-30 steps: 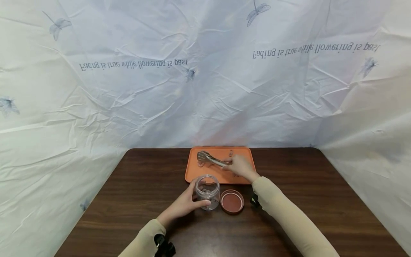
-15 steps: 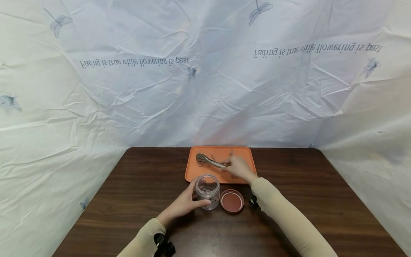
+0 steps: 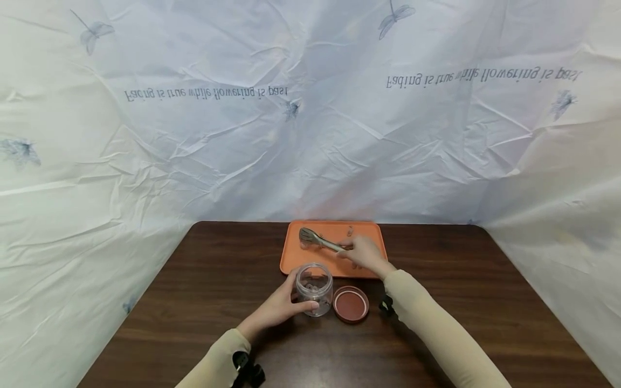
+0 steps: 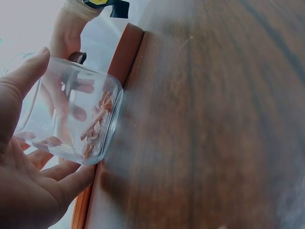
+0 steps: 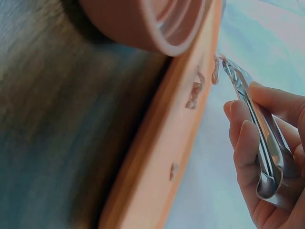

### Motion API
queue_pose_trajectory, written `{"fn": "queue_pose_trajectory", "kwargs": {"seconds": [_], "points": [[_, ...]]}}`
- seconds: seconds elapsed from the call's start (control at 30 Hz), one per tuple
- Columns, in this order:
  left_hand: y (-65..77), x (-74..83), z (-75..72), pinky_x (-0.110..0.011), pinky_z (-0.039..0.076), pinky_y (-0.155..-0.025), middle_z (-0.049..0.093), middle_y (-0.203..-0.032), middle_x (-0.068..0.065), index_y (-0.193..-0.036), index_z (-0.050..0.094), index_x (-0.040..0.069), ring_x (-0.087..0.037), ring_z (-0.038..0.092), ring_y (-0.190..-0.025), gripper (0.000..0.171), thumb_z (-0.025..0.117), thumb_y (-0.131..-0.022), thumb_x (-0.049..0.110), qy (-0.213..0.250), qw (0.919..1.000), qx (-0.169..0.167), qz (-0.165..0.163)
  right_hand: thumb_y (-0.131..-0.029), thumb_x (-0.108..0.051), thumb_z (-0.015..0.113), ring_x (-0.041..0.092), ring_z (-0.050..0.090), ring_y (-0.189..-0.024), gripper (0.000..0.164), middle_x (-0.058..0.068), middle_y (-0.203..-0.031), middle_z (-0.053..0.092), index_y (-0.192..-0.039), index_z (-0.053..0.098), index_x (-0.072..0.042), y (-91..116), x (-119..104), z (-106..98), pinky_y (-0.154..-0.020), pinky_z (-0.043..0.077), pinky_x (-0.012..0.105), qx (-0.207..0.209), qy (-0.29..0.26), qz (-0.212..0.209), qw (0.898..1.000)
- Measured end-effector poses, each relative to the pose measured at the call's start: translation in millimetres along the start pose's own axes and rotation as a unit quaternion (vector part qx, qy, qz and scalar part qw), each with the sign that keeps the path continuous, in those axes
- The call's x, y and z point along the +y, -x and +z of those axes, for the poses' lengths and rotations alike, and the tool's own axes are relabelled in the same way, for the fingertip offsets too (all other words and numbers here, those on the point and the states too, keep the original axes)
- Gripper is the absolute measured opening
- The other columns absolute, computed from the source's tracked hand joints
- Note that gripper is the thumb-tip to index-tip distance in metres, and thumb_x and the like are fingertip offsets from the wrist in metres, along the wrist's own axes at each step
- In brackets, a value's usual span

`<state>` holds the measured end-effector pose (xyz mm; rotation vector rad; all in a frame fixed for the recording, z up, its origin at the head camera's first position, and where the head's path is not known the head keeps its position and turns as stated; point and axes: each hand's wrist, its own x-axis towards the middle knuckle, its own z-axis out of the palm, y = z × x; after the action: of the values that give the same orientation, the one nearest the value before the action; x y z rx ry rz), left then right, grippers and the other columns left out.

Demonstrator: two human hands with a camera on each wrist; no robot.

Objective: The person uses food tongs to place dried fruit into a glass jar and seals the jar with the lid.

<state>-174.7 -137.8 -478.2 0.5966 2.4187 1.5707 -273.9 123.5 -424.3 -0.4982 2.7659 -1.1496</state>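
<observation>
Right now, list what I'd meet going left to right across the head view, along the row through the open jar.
Left hand → open clear jar → reddish-brown lid → black wrist device → right sleeve.

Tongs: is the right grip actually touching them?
Touching. The right wrist view shows it plainly: the right grip is curled around the metal tongs, with digits against the metal on either side.
</observation>
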Motion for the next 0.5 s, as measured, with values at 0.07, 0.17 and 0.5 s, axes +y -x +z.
{"fn": "queue_pose_trajectory", "kwargs": {"seconds": [0.07, 0.17, 0.5], "points": [[-0.3, 0.0, -0.1, -0.052, 0.046, -0.107, 0.039, -0.154, -0.014, -0.161, 0.016, 0.016, -0.036, 0.043, -0.139, 0.094, 0.077, -0.092, 0.032, 0.0, 1.0, 0.0, -0.001, -0.094, -0.021, 0.074, 0.033, 0.062, -0.052, 0.04, 0.011, -0.082, 0.073, -0.132, 0.068, -0.011, 2, -2, -4, -0.042, 0.047, 0.031, 0.002, 0.001, 0.001, 1.0], [-0.8, 0.5, 0.1, -0.053, 0.046, -0.107, 0.039, -0.154, -0.015, -0.161, 0.015, 0.015, -0.036, 0.043, -0.139, 0.095, 0.077, -0.092, 0.032, 0.001, 1.0, 0.0, -0.003, -0.095, -0.023, 0.073, 0.039, 0.064, -0.058, 0.04, 0.017, -0.087, 0.073, -0.133, 0.068, -0.011, 6, -7, -12, -0.043, 0.047, 0.031, 0.01, -0.003, -0.004, 1.0], [-0.6, 2.5, -1.9, -0.053, 0.044, -0.108, 0.041, -0.153, -0.013, -0.159, 0.021, 0.023, -0.035, 0.043, -0.139, 0.089, 0.078, -0.092, 0.032, 0.01, 0.9999, -0.002, 0.009, -0.093, -0.027, 0.075, 0.021, 0.059, -0.048, 0.045, 0.005, -0.084, 0.073, -0.136, 0.067, -0.017, 29, -26, -45, -0.044, 0.048, 0.034, 0.035, 0.008, -0.032, 0.999]]}}
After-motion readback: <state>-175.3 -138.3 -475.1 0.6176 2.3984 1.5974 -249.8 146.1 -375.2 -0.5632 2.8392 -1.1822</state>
